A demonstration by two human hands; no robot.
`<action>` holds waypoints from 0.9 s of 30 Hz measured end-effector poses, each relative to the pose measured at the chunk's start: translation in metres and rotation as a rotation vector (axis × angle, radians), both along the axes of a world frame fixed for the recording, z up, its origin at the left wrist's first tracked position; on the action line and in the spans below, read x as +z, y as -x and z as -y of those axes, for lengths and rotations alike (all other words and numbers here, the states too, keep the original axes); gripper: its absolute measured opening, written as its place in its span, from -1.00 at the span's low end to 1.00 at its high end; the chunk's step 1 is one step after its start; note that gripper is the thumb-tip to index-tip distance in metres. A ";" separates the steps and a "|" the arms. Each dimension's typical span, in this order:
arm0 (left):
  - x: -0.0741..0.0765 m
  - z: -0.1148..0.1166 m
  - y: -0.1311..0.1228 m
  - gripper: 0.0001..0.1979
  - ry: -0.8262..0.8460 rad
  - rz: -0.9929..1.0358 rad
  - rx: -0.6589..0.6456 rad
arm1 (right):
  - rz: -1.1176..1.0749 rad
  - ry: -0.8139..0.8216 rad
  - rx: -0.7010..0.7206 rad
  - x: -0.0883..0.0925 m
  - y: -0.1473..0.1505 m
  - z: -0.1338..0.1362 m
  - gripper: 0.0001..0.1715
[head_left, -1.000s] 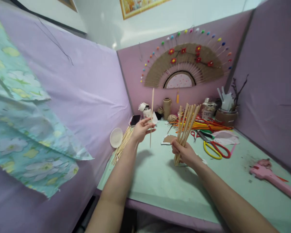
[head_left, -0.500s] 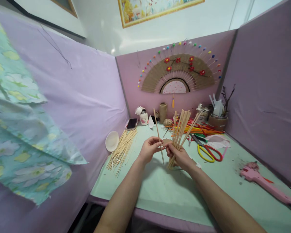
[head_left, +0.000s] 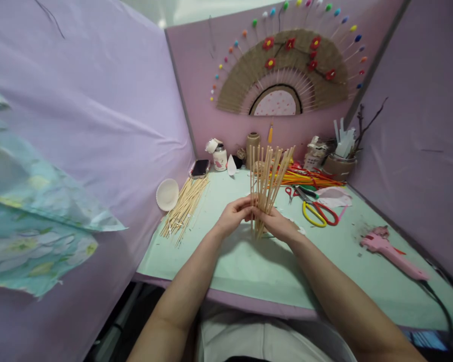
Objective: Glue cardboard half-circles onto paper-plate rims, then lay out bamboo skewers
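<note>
A fanned bundle of thin wooden sticks stands nearly upright above the middle of the table, between my two hands. From the right, my right hand is closed around its lower part. My left hand pinches the sticks on the bundle's left side, its fingertips meeting those of my right hand. Which sticks each finger touches is hard to make out. More loose wooden sticks lie in a pile to the left, beside a white scalloped dish.
Red-and-yellow-handled scissors lie right of my hands, with a pink glue gun farther right. Behind are orange and yellow strips, a twine spool, a phone and a jar. A decorated fan hangs on the back panel.
The single stick that my left hand held apart has come right, against the bundle. My hands are now together, and the camera has tilted downward.
</note>
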State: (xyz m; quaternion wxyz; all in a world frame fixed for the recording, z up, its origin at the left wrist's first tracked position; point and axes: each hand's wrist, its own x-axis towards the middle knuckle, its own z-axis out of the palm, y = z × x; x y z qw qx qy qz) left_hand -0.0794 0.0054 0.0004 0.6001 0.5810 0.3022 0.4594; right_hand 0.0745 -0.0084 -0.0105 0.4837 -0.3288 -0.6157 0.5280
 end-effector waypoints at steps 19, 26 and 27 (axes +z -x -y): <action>0.104 0.003 -0.018 -0.69 -0.100 -0.105 -0.511 | 0.161 -0.096 0.389 0.038 0.000 0.005 -0.63; 0.099 -0.001 0.010 -0.77 -0.098 0.077 -0.160 | 0.711 -0.243 0.290 0.006 -0.038 0.003 -0.17; 0.098 -0.002 0.014 -0.78 -0.103 0.093 -0.144 | 0.831 -0.268 0.270 -0.003 -0.045 0.003 -0.13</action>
